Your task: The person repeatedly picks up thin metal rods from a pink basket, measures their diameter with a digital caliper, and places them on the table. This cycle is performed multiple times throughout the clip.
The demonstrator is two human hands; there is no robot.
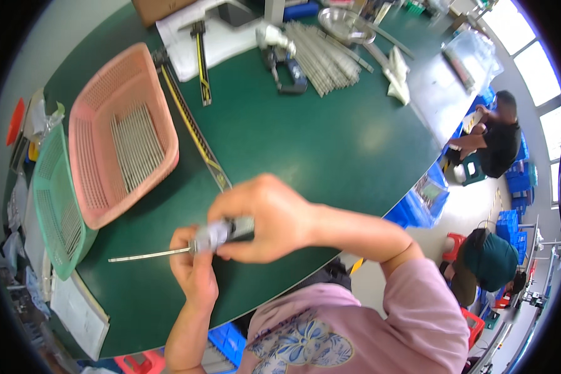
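Note:
My left hand [194, 268] is closed, pinching a thin metal rod [146, 255] by its right end; the rod points left over the table. Close against those fingers, my right hand [268, 218] is wrapped round a grey and black hand tool [221, 234] that looks like a micrometer. The rod's right end meets the tool, but the fingers hide the exact contact. Left of my hands stands a pink basket [164, 118] with a row of similar rods [137, 146] inside. A long caliper [193, 124] lies beyond my right hand, its near end reaching close to it.
A green basket [59, 146] with rods adjoins the pink one. Across the green table [368, 156] lie a shorter caliper [202, 62], a C-framed gauge [283, 68], a rod bundle [324, 59] and a metal pan [340, 19]. Papers [78, 311] sit near left. Two people [495, 137] sit at right.

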